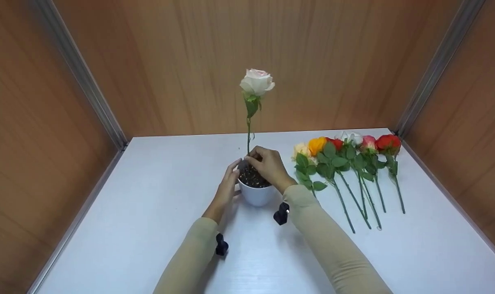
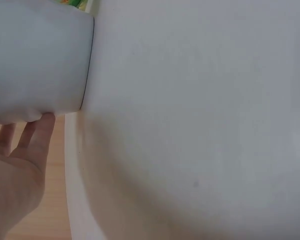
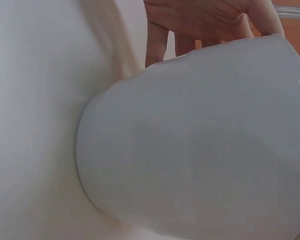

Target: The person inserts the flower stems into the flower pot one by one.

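A pale pink-white rose (image 1: pixel 257 83) stands upright in a white pot (image 1: pixel 257 197) filled with dark, speckled soil (image 1: pixel 253 177). My right hand (image 1: pixel 271 166) reaches over the pot and pinches the rose's stem low down, just above the soil. Against the pot's left side rests my left hand (image 1: pixel 226 188), its fingers fairly straight and reaching up to the rim. In the left wrist view, fingertips of the left hand (image 2: pixel 22 170) touch the pot wall (image 2: pixel 37 60). The right wrist view shows the pot (image 3: pixel 190 145) with the left hand (image 3: pixel 205 25) behind it; the right hand is outside that view.
Several roses lie on the white table (image 1: pixel 165 196) to the right, among them an orange rose (image 1: pixel 316 145) and a red rose (image 1: pixel 388 143), stems pointing toward me. Wood-look panels (image 1: pixel 190 65) enclose the table at the back and sides.
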`<state>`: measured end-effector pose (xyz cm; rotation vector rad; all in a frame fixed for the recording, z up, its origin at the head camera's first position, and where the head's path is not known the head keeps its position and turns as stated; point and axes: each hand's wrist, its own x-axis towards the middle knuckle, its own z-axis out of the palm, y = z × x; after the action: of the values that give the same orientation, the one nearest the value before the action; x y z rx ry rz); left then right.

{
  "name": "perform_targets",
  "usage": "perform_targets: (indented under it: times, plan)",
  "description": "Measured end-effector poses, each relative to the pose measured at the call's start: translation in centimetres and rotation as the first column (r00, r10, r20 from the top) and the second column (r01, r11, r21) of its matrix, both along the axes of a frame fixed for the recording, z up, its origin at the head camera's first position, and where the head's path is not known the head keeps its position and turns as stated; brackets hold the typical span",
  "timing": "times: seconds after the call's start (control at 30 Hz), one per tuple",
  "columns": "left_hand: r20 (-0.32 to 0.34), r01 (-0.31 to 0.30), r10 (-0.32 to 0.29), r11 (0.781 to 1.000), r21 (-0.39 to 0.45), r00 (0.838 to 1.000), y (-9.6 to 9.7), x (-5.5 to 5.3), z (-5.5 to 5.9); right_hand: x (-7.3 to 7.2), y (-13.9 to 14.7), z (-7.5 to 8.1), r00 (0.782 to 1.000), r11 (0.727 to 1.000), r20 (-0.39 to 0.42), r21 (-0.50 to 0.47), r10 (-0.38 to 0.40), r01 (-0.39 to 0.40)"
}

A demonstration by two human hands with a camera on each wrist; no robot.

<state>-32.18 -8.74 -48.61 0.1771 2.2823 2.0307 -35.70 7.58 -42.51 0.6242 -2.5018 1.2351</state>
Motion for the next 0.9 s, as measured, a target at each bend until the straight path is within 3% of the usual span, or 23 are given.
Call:
perform_targets:
  times: [0.3, 0.43, 0.9]
  plan:
    - [-0.007, 0.004, -0.004, 1.000, -0.012, 1.000, -0.11, 0.04, -0.04, 0.20, -0.13, -0.30, 0.996, 0.997, -0.078, 0.067, 0.041, -0.036]
    - [-0.008, 0.004, -0.005, 0.999, -0.032, 1.000, -0.16, 0.01, -0.11, 0.29, -0.11, -0.33, 0.995, 0.994, -0.076, 0.100, 0.060, -0.052]
    - [-0.029, 0.021, -0.021, 1.000, 0.000, 0.999, -0.19, 0.12, -0.05, 0.42, -0.19, -0.29, 0.998, 0.993, -0.063, 0.114, -0.006, 0.013]
